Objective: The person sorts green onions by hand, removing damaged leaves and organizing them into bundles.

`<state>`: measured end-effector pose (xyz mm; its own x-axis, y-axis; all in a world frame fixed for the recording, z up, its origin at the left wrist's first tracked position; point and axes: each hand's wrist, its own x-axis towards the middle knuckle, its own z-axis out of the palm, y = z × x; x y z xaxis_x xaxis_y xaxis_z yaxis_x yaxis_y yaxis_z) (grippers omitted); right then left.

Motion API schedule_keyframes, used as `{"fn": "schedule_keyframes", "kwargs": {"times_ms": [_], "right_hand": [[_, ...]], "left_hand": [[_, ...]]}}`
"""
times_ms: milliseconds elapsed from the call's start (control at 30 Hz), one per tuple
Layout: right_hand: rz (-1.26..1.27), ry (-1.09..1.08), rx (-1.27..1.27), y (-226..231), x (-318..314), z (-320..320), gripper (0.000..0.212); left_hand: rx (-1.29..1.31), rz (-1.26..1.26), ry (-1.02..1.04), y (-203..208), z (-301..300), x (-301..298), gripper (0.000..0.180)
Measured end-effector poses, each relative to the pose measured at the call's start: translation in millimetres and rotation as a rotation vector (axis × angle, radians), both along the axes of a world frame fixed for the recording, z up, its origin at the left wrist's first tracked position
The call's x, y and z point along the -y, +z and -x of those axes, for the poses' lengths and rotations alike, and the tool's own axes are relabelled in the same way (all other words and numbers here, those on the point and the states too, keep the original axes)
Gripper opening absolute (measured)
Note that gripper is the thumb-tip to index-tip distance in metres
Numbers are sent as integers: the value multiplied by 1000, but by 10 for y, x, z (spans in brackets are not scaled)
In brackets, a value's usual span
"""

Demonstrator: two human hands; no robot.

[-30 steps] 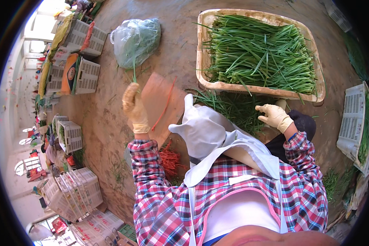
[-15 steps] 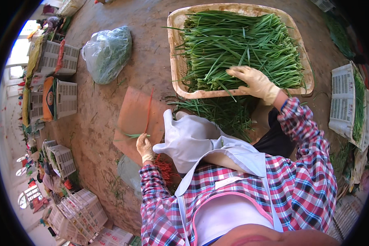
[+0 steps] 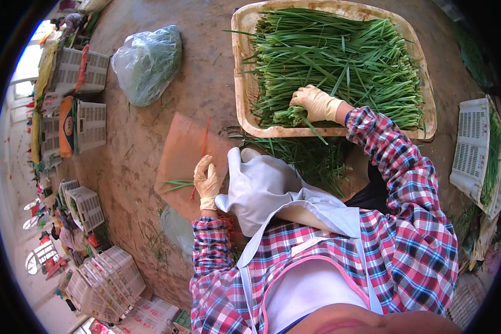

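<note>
A shallow off-white plastic crate point(image 3: 241, 89) stands in front of me, heaped with green chives point(image 3: 334, 61) laid in sideways layers. At its near edge my right hand point(image 3: 315, 104), in a cream glove, has its fingers curled round a bunch of these chives. My left hand point(image 3: 206, 179), gloved likewise, hovers over an orange-brown sheet point(image 3: 178, 146) with thumb and fingers apart, nothing between them. A few loose chive blades point(image 3: 178, 184) lie on that sheet beside the left hand. A thin red tie strip point(image 3: 205, 136) runs across it and passes behind the hand.
A clear plastic bag point(image 3: 147, 64) of greens sits on the floor to the left. Loose chives point(image 3: 312, 158) lie under the near side of the crate. White crates point(image 3: 92, 131) line the left, and another crate point(image 3: 470, 147) with greens stands at the right.
My right hand has moved left along the crate's near edge and closed round a bunch of chives. My left hand has moved slightly up and right, letting go of blades that now lie on the sheet.
</note>
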<state>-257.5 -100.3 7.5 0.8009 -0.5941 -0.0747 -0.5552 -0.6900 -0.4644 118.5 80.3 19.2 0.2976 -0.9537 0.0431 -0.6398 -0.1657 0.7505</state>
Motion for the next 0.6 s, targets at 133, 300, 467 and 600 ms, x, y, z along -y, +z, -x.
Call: {"fn": "schedule_keyframes", "kwargs": {"times_ms": [133, 300, 467, 600], "right_hand": [[-136, -196, 347, -121, -63, 161, 39], [-349, -278, 714, -142, -27, 260, 31], [-417, -298, 806, -90, -40, 439, 20], [-616, -420, 1187, 737, -81, 652, 17]], "left_hand": [[-171, 29, 41, 84, -8, 12, 20], [-340, 74, 128, 455, 163, 182, 21], [-400, 104, 87, 825, 435, 302, 22], [-476, 85, 45, 1156, 677, 263, 26]]}}
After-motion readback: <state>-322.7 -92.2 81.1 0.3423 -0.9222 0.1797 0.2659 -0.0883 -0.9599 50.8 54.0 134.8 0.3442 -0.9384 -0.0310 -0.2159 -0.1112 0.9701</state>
